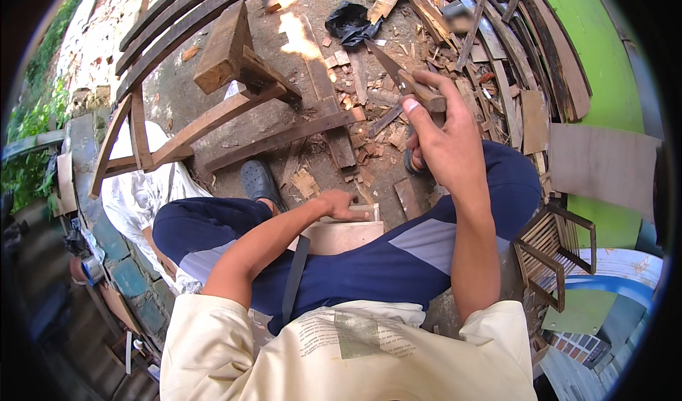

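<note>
My right hand [447,134] is raised and closed round the wooden handle of a blade [387,63]. The blade is dark and tapered, with its tip pointing up and to the left; whether its edge has teeth I cannot make out. Lower down, between my legs, my left hand [342,206] presses on the far edge of a pale wooden board [341,236]. Its fingers point to the right along a thin strip of wood at that edge. The undersides of those fingers are hidden.
A wooden frame of joined beams [220,120] stands at the far left. A black plastic bag [350,24] lies among wood chips. Long planks [547,53] are stacked at the right, near a slatted wooden rack [558,252]. White cloth [145,195] lies beside my left leg.
</note>
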The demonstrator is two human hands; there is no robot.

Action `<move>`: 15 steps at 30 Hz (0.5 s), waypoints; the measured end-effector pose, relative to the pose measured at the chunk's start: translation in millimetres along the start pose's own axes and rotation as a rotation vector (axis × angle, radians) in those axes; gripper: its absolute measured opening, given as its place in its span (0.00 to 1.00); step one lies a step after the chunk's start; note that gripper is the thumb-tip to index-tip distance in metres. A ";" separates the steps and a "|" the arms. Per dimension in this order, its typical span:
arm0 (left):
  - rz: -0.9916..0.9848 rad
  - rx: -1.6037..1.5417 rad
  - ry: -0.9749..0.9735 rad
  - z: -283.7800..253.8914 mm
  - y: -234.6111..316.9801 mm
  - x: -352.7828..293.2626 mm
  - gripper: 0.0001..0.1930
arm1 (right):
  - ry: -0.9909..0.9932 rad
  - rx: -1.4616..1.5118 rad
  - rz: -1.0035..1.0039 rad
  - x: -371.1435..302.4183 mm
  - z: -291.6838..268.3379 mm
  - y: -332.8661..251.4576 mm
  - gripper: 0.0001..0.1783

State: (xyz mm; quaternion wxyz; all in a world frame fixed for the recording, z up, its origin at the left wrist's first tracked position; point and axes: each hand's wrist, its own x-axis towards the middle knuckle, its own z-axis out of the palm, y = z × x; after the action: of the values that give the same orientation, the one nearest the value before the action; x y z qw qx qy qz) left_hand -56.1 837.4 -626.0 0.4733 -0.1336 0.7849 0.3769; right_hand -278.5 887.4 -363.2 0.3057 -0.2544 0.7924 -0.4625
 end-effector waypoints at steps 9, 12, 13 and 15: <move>-0.342 -0.148 0.667 -36.1 -109.0 -37.0 0.40 | -0.087 0.107 -0.284 17.5 15.9 -18.3 0.25; -0.488 -0.038 0.690 -48.0 -111.5 -43.2 0.40 | -0.070 0.056 -0.272 12.8 9.9 -13.5 0.25; -0.520 -0.069 0.680 -53.5 -114.3 -39.7 0.41 | -0.063 0.066 -0.262 7.5 7.6 -14.4 0.24; -0.515 -0.093 0.720 -60.0 -118.1 -28.8 0.42 | -0.043 0.000 -0.217 -3.4 -2.2 -16.5 0.23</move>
State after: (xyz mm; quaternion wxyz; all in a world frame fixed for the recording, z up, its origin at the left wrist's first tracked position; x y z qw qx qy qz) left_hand -12.8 709.7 -640.5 0.2419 -0.4687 0.8230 0.2111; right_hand -275.8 883.8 -346.9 0.2705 -0.3487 0.7535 -0.4873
